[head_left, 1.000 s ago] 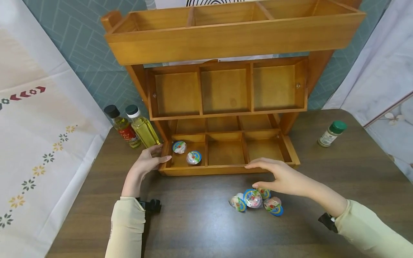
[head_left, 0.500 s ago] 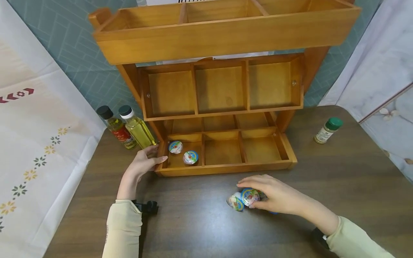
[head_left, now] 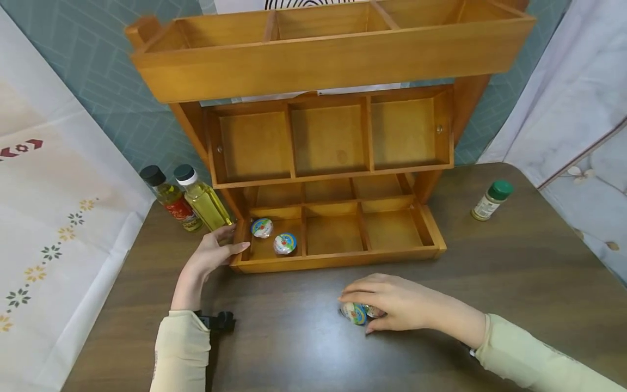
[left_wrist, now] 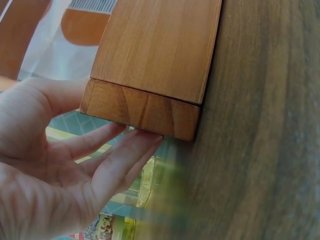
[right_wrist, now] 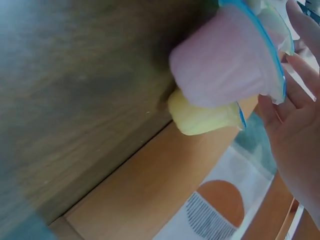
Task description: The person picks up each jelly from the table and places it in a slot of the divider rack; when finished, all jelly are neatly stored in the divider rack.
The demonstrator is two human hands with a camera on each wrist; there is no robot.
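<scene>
My left hand (head_left: 208, 253) grips the left end of the bottom tray of a wooden rack (head_left: 338, 263); in the left wrist view the thumb lies on one side of the wood and the fingers on the other. My right hand (head_left: 397, 302) arches over a small cluster of jelly cups on the table, thumb and fingers spread. One blue-rimmed jelly cup (head_left: 354, 312) shows between them; the others are mostly hidden. In the right wrist view a pink jelly cup (right_wrist: 225, 57) and a pale yellow one (right_wrist: 202, 115) stand near the fingers. Two jelly cups (head_left: 285, 244) lie in the left compartment.
Two oil bottles (head_left: 203, 201) stand left of the rack, right behind my left hand. A green-capped seasoning jar (head_left: 491, 200) stands at the right. The rack's middle tray (head_left: 330, 139) and top tray (head_left: 333, 68) overhang the bottom one.
My right hand has come down from the bottom tray's front edge onto the loose jelly cups and shifted left over them. The left hand keeps its grip on the tray. The head view has shifted slightly.
</scene>
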